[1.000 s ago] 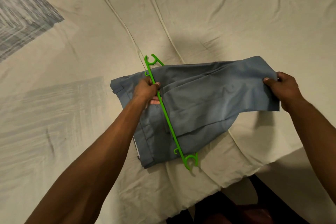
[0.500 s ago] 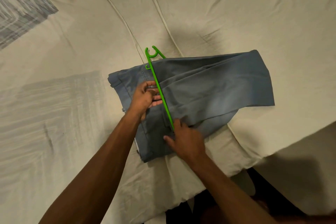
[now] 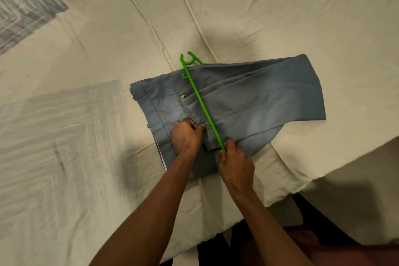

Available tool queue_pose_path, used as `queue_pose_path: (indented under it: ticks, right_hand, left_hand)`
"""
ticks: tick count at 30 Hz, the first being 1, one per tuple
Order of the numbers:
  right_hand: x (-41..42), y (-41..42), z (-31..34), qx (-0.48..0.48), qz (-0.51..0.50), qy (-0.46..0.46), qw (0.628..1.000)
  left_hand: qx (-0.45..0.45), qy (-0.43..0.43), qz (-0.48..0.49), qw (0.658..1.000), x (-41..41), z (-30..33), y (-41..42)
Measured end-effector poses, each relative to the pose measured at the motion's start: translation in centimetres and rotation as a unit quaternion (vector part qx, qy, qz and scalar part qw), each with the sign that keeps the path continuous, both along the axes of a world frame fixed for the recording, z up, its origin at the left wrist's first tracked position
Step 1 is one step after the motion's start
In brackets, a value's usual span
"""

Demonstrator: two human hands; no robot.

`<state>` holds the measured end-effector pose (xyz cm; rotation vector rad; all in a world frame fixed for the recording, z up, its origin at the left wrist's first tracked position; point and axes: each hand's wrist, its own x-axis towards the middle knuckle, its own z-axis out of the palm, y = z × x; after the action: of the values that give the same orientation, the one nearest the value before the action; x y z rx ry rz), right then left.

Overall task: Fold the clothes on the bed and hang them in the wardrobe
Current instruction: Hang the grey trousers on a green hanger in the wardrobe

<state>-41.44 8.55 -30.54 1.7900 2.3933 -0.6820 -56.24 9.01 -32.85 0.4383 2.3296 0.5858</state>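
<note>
One pair of blue-grey trousers (image 3: pixel 248 106), folded, lies flat on the bed (image 3: pixel 86 157) near its near edge. Long axis runs left–right: waistband end to the left, leg ends to the right. A pocket button shows beside the hanger bar.

One green hanger (image 3: pixel 199 101) lies across the trousers, its bar diagonal from far-left to near-right. Curved end at the far tip rests just past the trousers' far edge; the near end is hidden under the right hand.

Left hand (image 3: pixel 185 136): fingers curled shut, bunching trouser fabric just left of the bar. Right hand (image 3: pixel 236 168): grip closed around the near end of the hanger bar (thumb on top, fingertips not visible).

Bed sheet cream, creased, with one grey patterned patch at far left corner and one faint grey patch to the left of the trousers.

Versus half a second earlier: left hand has shifted nearer along the bar, down toward the right hand; trousers and hanger unmoved. One second earlier the right hand held the leg ends at right
</note>
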Motion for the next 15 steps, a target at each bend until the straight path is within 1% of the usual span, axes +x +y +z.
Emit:
queue_pose_path:
  ticks: [4, 6, 10, 12, 15]
  right_hand:
    - [0.5, 0.1, -0.3, 0.045, -0.034, 0.007, 0.998]
    - [1.0, 0.2, -0.5, 0.062, -0.048, 0.011, 0.997]
    - [2.2, 0.4, -0.7, 0.104, -0.058, 0.033, 0.992]
    - [2.6, 0.5, -1.0, 0.104, -0.062, 0.02, 0.992]
    - [2.9, 0.8, -1.5, 0.076, -0.096, 0.001, 0.992]
  left_hand:
    - [0.009, 0.008, 0.026, 1.0, -0.1, 0.1, -0.5]
    - [0.008, 0.032, 0.01, 0.999, 0.2, 0.3, -1.1]
    - [-0.024, 0.093, -0.011, 0.995, 1.0, 0.9, -1.7]
    - [-0.041, 0.105, -0.009, 0.994, 1.2, 0.8, -1.9]
    - [-0.054, 0.111, -0.005, 0.992, 1.0, 0.6, -2.2]
